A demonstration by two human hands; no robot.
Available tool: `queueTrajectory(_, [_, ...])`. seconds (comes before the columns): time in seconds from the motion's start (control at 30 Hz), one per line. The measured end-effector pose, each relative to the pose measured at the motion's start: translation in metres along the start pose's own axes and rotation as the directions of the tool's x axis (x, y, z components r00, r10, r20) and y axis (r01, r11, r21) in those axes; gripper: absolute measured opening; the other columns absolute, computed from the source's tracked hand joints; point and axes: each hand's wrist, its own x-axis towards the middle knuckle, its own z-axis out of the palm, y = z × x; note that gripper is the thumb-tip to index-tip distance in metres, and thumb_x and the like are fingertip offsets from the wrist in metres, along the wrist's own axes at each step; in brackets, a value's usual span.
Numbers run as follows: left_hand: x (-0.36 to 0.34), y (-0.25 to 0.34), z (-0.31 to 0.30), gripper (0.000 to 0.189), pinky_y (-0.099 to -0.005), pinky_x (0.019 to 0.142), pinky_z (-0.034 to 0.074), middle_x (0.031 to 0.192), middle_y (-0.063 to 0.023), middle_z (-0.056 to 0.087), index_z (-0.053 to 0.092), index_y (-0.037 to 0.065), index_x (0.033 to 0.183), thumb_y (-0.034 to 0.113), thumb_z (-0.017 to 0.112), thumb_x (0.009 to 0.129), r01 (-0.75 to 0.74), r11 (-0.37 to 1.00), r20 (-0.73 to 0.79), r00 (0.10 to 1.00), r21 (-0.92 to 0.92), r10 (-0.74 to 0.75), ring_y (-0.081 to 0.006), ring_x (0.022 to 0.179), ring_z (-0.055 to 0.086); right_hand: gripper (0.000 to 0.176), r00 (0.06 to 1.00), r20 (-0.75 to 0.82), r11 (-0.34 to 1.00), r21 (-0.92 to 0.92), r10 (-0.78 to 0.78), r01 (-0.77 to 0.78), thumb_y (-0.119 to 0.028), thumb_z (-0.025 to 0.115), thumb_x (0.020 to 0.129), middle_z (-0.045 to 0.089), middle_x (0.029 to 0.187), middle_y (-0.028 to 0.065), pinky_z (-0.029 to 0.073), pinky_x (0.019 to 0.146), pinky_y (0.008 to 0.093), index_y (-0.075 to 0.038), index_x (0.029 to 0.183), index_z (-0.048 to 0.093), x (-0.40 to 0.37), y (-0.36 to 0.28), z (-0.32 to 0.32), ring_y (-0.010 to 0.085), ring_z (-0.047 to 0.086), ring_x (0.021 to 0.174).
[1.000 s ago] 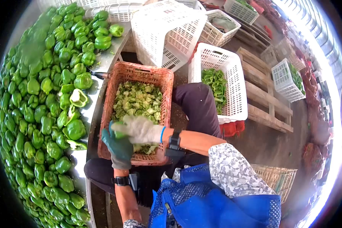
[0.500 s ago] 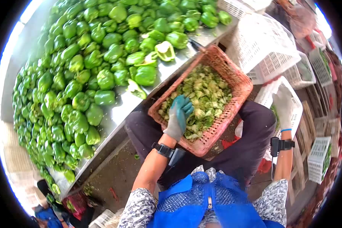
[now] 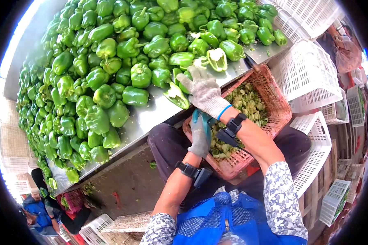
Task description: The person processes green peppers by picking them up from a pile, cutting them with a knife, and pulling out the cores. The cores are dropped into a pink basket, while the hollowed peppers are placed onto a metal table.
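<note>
My right hand [image 3: 204,89], in a whitish knit glove, reaches across the table's front edge with fingers stretched out over a green bell pepper [image 3: 177,76]. Beside its fingertips lies a cut bell pepper piece [image 3: 176,97]; another cut pepper [image 3: 217,60] with pale insides rests just beyond. My left hand [image 3: 200,132], in a grey and teal glove, is closed below my right wrist, at the near side of a red plastic crate [image 3: 229,168]. Whatever its curled fingers hold is hidden. Pale green pepper cores and scraps [image 3: 249,102] fill the crate, which sits between my legs.
A large heap of green bell peppers [image 3: 98,77] covers most of the metal table [image 3: 137,122]. A dark handle-like object [image 3: 251,62] lies at the table edge by the crate. White plastic crates [image 3: 310,77] stand at right. Another person [image 3: 39,212] sits at lower left.
My right hand has swung from a white crate on the right over to the peppers at the table edge. My left hand stays closed near the red crate. The whole view has shifted.
</note>
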Motion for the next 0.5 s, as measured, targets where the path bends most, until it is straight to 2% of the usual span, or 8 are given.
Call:
queueTrajectory(0.07, [0.013, 0.004, 0.001, 0.034, -0.0347, 0.091, 0.055, 0.121, -0.0038, 0.064, 0.053, 0.008, 0.135, 0.025, 0.053, 0.106, 0.013, 0.999, 0.037, 0.999, 0.04, -0.015, -0.0173, 0.103, 0.065, 0.071, 0.999, 0.036, 0.997, 0.08, 0.018, -0.021, -0.019, 0.082, 0.067, 0.05, 0.131, 0.0146, 0.05, 0.098, 0.0445, -0.023, 0.131, 0.052, 0.002, 0.008, -0.004, 0.0389, 0.054, 0.117])
queueTrajectory(0.1, [0.01, 0.013, 0.009, 0.033, -0.0321, 0.088, 0.055, 0.119, -0.0028, 0.064, 0.054, 0.007, 0.134, 0.024, 0.053, 0.106, 0.022, 0.999, 0.054, 0.998, 0.043, -0.024, -0.015, 0.101, 0.064, 0.069, 0.997, -0.064, 0.974, 0.224, 0.051, -0.036, -0.018, 0.084, 0.065, 0.052, 0.126, 0.0138, 0.05, 0.098, 0.0431, -0.02, 0.127, 0.053, -0.004, 0.012, -0.004, 0.0367, 0.055, 0.117])
queueTrajectory(0.13, [0.005, 0.02, 0.018, 0.031, -0.0296, 0.086, 0.055, 0.117, -0.0018, 0.064, 0.055, 0.007, 0.132, 0.024, 0.053, 0.106, 0.034, 0.998, 0.068, 0.997, 0.048, -0.037, -0.0127, 0.099, 0.064, 0.07, 0.992, -0.107, 0.956, 0.29, 0.073, -0.039, -0.017, 0.085, 0.064, 0.053, 0.124, 0.0137, 0.05, 0.098, 0.0432, -0.019, 0.127, 0.053, -0.009, 0.017, -0.001, 0.0359, 0.055, 0.116])
queueTrajectory(0.23, [0.0, 0.023, 0.029, 0.033, -0.0324, 0.089, 0.054, 0.121, -0.0019, 0.065, 0.057, 0.01, 0.131, 0.031, 0.05, 0.107, -0.008, 0.999, 0.125, 0.992, 0.044, 0.003, -0.0156, 0.104, 0.065, 0.072, 0.96, -0.242, 0.892, 0.452, 0.137, -0.014, -0.015, 0.087, 0.063, 0.056, 0.118, 0.0129, 0.05, 0.096, 0.0426, -0.014, 0.126, 0.053, -0.018, 0.026, 0.011, 0.0317, 0.057, 0.115])
queueTrajectory(0.33, [0.003, 0.031, 0.035, 0.036, -0.0346, 0.091, 0.053, 0.12, -0.0017, 0.068, 0.059, 0.013, 0.128, 0.039, 0.048, 0.106, 0.027, 0.999, 0.173, 0.985, -0.045, -0.019, -0.0178, 0.105, 0.066, 0.071, 0.949, -0.208, 0.827, 0.556, 0.236, -0.084, -0.019, 0.089, 0.065, 0.056, 0.119, 0.0131, 0.05, 0.096, 0.0404, -0.014, 0.126, 0.054, -0.024, 0.028, 0.017, 0.0315, 0.058, 0.113])
queueTrajectory(0.37, [0.004, 0.033, 0.034, 0.037, -0.0354, 0.092, 0.053, 0.119, -0.002, 0.068, 0.06, 0.013, 0.127, 0.04, 0.048, 0.106, 0.04, 0.994, 0.196, 0.98, -0.099, -0.02, -0.018, 0.104, 0.066, 0.07, 0.941, -0.157, 0.795, 0.587, 0.298, -0.154, -0.021, 0.09, 0.067, 0.056, 0.121, 0.0107, 0.05, 0.096, 0.0388, -0.013, 0.126, 0.053, -0.027, 0.027, 0.018, 0.0275, 0.06, 0.11])
queueTrajectory(0.47, [0.004, 0.037, 0.039, 0.04, -0.0371, 0.094, 0.052, 0.116, -0.0027, 0.069, 0.061, 0.013, 0.125, 0.045, 0.048, 0.105, 0.063, 0.975, 0.259, 0.966, -0.212, -0.006, -0.0188, 0.102, 0.066, 0.071, 0.895, 0.081, 0.47, 0.828, 0.438, -0.305, -0.024, 0.088, 0.069, 0.055, 0.119, 0.0096, 0.051, 0.094, 0.0362, -0.014, 0.128, 0.05, -0.027, 0.03, 0.015, 0.0229, 0.059, 0.106])
queueTrajectory(0.5, [0.004, 0.038, 0.04, 0.042, -0.0376, 0.094, 0.052, 0.116, -0.0029, 0.07, 0.061, 0.014, 0.125, 0.047, 0.048, 0.104, 0.07, 0.968, 0.278, 0.961, -0.241, 0.0, -0.0191, 0.101, 0.066, 0.072, 0.889, 0.151, 0.212, 0.941, 0.432, -0.262, -0.023, 0.087, 0.072, 0.056, 0.118, 0.0074, 0.052, 0.09, 0.033, -0.014, 0.131, 0.049, -0.029, 0.038, 0.018, 0.0183, 0.057, 0.105])
